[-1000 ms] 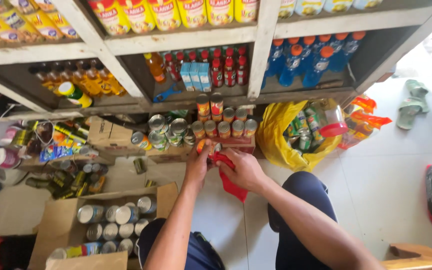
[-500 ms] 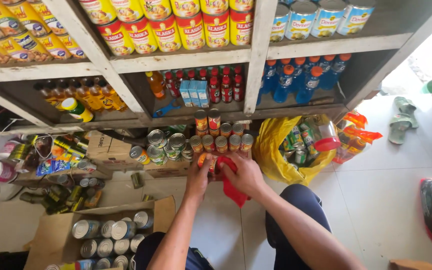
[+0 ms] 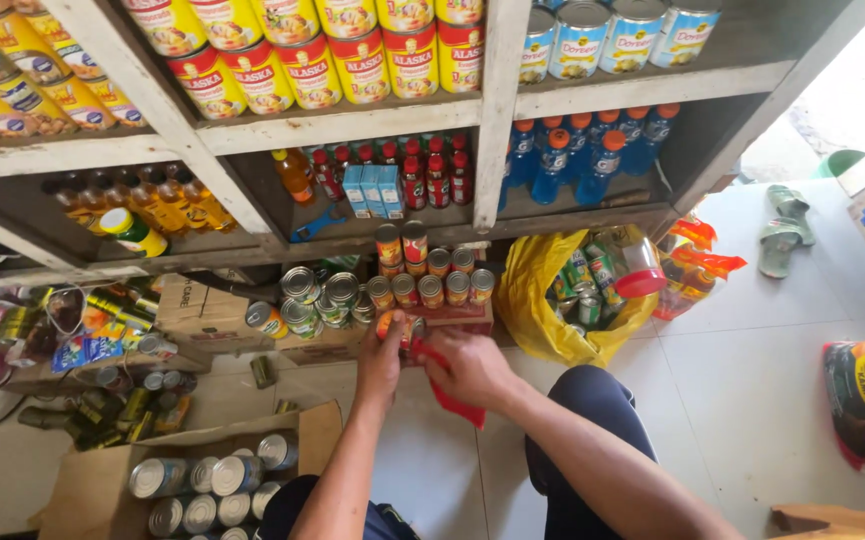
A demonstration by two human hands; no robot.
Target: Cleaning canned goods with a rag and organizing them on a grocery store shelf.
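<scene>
My left hand (image 3: 380,362) grips a small can (image 3: 393,325); my right hand (image 3: 472,368) pinches a red cloth (image 3: 449,392). The can looks hard and smooth, so I hold its sides.

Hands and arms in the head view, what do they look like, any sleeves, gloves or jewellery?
Both hands, left hand and right hand, are bare, with no gloves. Both forearms are bare as far as the frame shows, so no sleeves are visible. I can make out no watch, ring or bracelet. Dark blue trousers cover the knees below the arms.
</scene>
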